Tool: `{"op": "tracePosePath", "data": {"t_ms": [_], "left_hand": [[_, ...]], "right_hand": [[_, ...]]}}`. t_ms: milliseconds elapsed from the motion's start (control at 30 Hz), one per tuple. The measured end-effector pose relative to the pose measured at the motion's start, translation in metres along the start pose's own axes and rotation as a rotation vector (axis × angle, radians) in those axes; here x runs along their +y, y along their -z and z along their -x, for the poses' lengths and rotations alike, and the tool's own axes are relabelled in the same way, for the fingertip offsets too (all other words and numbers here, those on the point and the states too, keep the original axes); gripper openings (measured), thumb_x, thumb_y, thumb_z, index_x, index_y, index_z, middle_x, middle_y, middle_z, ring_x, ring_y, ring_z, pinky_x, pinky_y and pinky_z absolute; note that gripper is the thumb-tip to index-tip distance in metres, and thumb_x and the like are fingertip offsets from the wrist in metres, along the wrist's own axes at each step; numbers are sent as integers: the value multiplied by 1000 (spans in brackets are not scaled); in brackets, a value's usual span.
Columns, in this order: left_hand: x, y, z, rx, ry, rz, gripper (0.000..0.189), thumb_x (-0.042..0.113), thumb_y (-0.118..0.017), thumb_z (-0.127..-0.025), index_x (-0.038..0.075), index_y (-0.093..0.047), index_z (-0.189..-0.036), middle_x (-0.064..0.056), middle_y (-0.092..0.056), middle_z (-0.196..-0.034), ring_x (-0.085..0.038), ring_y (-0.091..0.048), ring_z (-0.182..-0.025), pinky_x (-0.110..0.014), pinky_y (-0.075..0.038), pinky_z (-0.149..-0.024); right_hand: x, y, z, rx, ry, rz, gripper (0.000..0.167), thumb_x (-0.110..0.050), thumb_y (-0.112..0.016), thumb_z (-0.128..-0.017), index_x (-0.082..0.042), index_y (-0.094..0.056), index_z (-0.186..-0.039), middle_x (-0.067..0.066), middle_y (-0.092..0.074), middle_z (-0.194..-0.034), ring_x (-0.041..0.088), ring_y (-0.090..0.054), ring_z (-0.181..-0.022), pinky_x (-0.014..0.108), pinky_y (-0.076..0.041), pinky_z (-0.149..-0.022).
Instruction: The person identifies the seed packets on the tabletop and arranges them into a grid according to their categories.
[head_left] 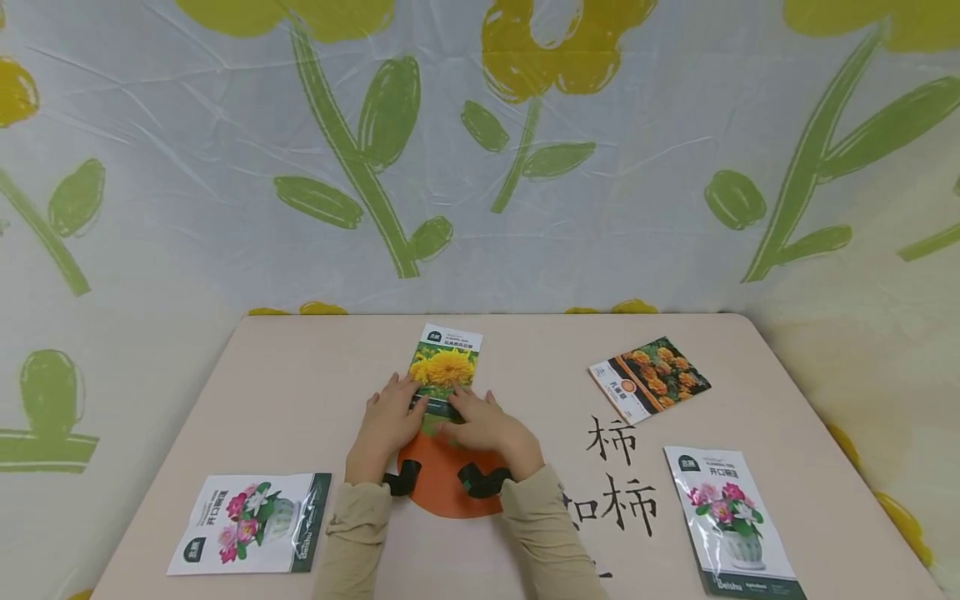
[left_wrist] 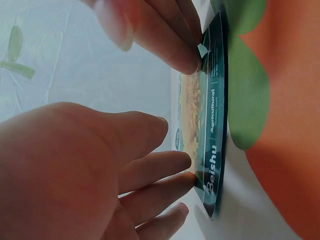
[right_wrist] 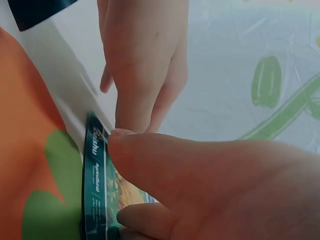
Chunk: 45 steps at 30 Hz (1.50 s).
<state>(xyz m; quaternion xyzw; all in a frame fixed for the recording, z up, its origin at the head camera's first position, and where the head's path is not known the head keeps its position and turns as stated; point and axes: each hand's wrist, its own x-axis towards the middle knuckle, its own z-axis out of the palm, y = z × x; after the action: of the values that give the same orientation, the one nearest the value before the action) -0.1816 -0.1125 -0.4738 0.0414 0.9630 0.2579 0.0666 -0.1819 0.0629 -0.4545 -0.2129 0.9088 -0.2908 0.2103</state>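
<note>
A seed packet (head_left: 445, 367) with a yellow flower picture lies near the table's far middle, its dark green bottom edge toward me. My left hand (head_left: 387, 421) touches its left side with fairly straight fingers. At the lower right part of the packet, my right hand (head_left: 491, 429) rests its fingertips. The left wrist view shows the packet's green strip (left_wrist: 212, 115) with lettering, between the fingertips of both hands. In the right wrist view the right thumb (right_wrist: 150, 155) lies over the packet's edge. Both palms are off the packet.
A marigold packet (head_left: 651, 379) lies tilted at the back right. White packets with potted pink flowers lie at the front left (head_left: 251, 523) and front right (head_left: 733, 521). An orange persimmon print (head_left: 450, 496) and black characters (head_left: 630, 504) mark the table (head_left: 315, 358).
</note>
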Motion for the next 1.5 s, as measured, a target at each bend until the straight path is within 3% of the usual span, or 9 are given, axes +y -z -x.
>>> {"op": "tracePosePath", "data": {"t_ms": [400,633,933,1067,1233,1500], "left_hand": [[9,2,3,4,-49,16,43,25,-53,-102,-1,-57,-136,-20,-50,-145,-40,-29,-144,-66,-24,-112],[9,1,1,51,-86,54,42,25,-56,-101,-1,-57,-134,-19,-53,-143,-39,-33,-143,-63,-27,-112],[-10,-15,-12,111,-161,162,56,28,-63,-98,0,-48,-145,-17,-35,-157,-40,-25,-146,-62,-24,-114],[-18,-24,-15,110,-198,167,62,31,-66,-96,0,-47,-146,-18,-33,-158,-42,-19,-147,-64,-16,-115],[-23,-34,-14,111,-198,144,69,37,-70,-92,2,-46,-147,-16,-30,-159,-40,-14,-149,-63,-9,-116],[-24,-38,-20,182,-199,114,66,43,-72,-90,3,-55,-140,-14,-32,-159,-36,-20,-149,-61,-11,-117]], "right_hand": [[7,11,6,14,-14,1,62,-33,-56,-100,6,-42,-146,24,-34,-155,37,-24,-147,60,-9,-118],[9,16,10,47,-11,-28,63,-33,-55,-100,5,-39,-148,23,-34,-155,36,-26,-147,57,-7,-119],[24,16,3,172,59,-78,59,-27,-56,-101,6,-40,-147,25,-28,-158,42,-17,-148,63,-3,-117],[34,9,-2,175,48,-81,58,-26,-56,-101,6,-40,-148,24,-26,-159,43,-15,-148,64,-4,-117],[41,3,-2,163,45,-107,58,-23,-57,-100,6,-40,-147,25,-25,-158,43,-12,-149,65,-5,-116],[50,7,-4,176,99,-201,55,-20,-55,-101,7,-40,-147,24,-29,-158,42,-9,-149,60,-4,-118]]}}
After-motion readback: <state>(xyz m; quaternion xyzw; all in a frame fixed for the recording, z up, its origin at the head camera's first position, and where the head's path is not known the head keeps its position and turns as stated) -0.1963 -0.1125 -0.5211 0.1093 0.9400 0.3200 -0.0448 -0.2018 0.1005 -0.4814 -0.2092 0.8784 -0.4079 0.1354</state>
